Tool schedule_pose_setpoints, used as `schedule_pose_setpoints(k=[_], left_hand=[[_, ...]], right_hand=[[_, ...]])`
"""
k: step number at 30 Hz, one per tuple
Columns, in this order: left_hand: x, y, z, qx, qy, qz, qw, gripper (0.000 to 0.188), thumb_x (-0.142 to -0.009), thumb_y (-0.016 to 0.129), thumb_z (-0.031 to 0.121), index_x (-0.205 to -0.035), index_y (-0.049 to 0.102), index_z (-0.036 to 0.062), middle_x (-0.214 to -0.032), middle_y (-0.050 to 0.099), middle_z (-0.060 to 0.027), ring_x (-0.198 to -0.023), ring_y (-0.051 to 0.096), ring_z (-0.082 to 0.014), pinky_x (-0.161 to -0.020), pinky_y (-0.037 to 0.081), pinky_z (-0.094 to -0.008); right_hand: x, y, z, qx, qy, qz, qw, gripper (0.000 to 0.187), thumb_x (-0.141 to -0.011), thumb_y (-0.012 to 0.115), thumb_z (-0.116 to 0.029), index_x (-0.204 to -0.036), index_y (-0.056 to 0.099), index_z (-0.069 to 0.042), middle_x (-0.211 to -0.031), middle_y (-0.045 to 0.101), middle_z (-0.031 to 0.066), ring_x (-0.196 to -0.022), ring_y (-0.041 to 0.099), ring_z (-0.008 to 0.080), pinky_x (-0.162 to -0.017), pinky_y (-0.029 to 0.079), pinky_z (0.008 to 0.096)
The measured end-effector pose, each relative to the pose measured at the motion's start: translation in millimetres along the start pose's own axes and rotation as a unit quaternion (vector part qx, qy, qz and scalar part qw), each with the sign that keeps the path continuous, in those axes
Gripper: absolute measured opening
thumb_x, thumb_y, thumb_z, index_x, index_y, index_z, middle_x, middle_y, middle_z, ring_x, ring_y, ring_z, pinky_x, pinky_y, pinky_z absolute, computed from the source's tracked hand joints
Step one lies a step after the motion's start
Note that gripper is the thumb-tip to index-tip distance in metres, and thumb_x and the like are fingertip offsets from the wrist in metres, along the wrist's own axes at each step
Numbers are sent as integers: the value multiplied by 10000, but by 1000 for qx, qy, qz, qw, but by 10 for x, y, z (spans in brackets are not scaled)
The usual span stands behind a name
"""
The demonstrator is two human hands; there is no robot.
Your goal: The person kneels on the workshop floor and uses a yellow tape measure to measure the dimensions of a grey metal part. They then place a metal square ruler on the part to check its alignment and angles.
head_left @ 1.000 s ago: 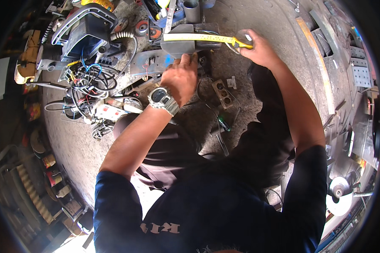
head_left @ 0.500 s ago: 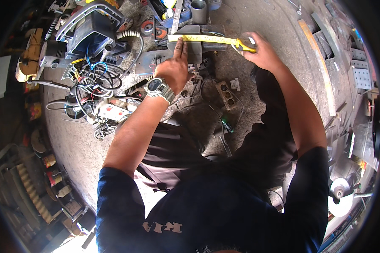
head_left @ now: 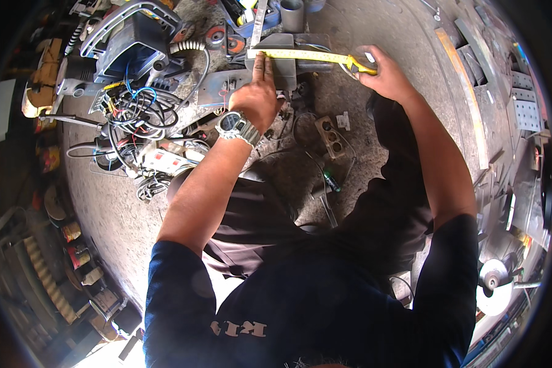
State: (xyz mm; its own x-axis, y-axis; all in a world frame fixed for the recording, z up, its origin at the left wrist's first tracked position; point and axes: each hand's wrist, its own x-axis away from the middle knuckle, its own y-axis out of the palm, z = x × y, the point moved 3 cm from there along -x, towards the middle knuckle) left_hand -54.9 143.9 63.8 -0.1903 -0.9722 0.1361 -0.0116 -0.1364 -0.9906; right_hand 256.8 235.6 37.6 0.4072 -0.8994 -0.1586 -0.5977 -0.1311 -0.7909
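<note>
Head view: grey plate [head_left: 285, 73] lies beneath two straight fingers of the left hand [head_left: 256, 97], gripping nothing; right hand [head_left: 386, 73] closed round the yellow tape measure [head_left: 313, 56], extended across the plate. Tape measure placed; any marking indistinct.

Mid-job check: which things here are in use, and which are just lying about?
In use, it seems:
yellow tape measure, gripped by the right hand
dark grey flat piece beneath it

Apparently just lying about:
tangled cables
socket block
grey cylinder
perforated metal plate
</note>
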Motion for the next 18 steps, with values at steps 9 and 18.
schedule_pose_setpoints(k=[9,18], left_hand=[[12,48,-6,-9,-10,10,1000,1028,-906,734,520,-1630,244,-21,-1734,197,-158,-971,759,-330,-787,621,-420],[1,58,-1,-1,-39,-12,999,1030,-919,722,493,-1666,167,52,-1748,175,-116,-1007,754,-338,-833,609,-444]], right_hand=[[8,-29,-60,-10,16,-18,1000,632,-838,794,-235,-1406,567,-80,-1332,662,228,-1251,635,379,-1030,504,438],[52,-16,-214,-7,49,-20,999,641,-831,802,-272,-1387,564,-61,-1298,647,176,-1207,648,374,-1009,522,433]])
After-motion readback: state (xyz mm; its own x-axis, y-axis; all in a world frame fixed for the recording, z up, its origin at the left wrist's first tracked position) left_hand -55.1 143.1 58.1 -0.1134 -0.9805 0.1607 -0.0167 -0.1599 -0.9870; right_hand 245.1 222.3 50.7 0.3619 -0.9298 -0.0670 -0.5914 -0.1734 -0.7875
